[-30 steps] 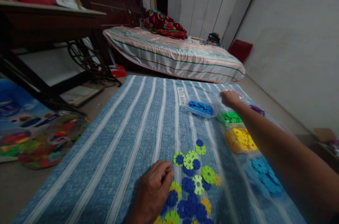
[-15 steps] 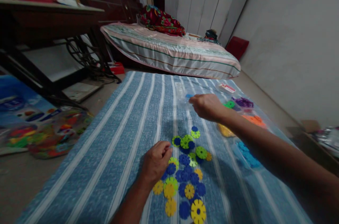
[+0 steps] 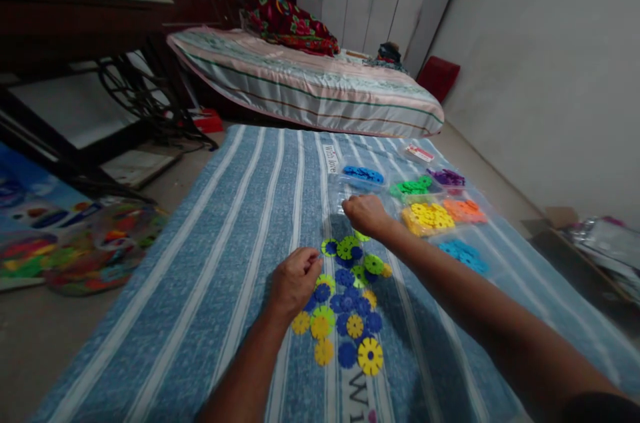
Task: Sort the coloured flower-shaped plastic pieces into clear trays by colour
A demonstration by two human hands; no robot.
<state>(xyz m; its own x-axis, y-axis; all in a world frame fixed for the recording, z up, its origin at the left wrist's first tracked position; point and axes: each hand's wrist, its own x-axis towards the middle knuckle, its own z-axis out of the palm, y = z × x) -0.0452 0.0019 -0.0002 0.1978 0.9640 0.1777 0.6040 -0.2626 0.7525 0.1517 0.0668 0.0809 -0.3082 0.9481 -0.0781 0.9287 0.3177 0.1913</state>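
My left hand (image 3: 294,282) hovers at the left edge of a joined cluster of slotted plastic discs; its thumb and fingers are pinched, and whatever is between them cannot be made out. My right hand (image 3: 367,215) is closed just beyond the far end of the cluster, its fingertips hiding anything held. In the cluster are dark blue discs (image 3: 347,355), lime green discs (image 3: 347,248) and yellow discs (image 3: 370,356), linked in a branching shape on the striped cloth (image 3: 240,210). Past my right hand stands a clear tray of blue discs (image 3: 363,174).
To the right are containers of green discs (image 3: 411,187), yellow discs (image 3: 427,216), orange discs (image 3: 465,211), purple discs (image 3: 447,178) and light blue discs (image 3: 464,255). A bed (image 3: 300,90) stands beyond the table, a sewing-machine stand (image 3: 133,90) at the left.
My right hand has drawn back from the blue disc tray toward the cluster, uncovering the tray. My left hand stays beside the cluster, still pinched. The view has shifted slightly.
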